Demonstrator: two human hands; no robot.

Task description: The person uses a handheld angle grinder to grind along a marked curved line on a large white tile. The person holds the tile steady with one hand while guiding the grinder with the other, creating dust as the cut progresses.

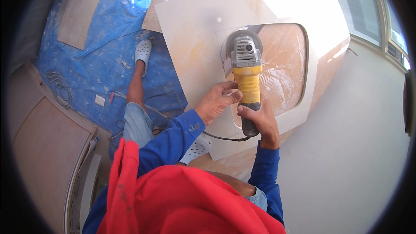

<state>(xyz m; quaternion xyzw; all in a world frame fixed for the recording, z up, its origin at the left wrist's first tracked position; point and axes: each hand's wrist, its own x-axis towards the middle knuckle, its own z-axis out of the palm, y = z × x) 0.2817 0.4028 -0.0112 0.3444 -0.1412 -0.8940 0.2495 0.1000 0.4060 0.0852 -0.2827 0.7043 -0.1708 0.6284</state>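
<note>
A yellow, black and grey angle grinder (248, 82) is held over a large white panel (186, 39), its disc (232, 39) at the upper left edge of the panel's rounded cutout. My right hand (263, 121) is closed round the black rear handle, thumb across the top. At the left side of the yellow body, my left hand (217, 102) has curled fingers against the tool; its fingertips are partly hidden. Below the cutout lies a brown wooden surface (281, 60) with pale dust. A black cord (225, 138) runs left from the handle's end.
A dusty blue tarp (117, 21) covers the floor at left, with wooden boards (80, 17) and a coiled cable (60, 89) on it. A curved wooden panel (47, 143) stands at lower left. At right are a pale wall (346, 147) and a window (359, 8). Red cloth (186, 199) hangs in front of me.
</note>
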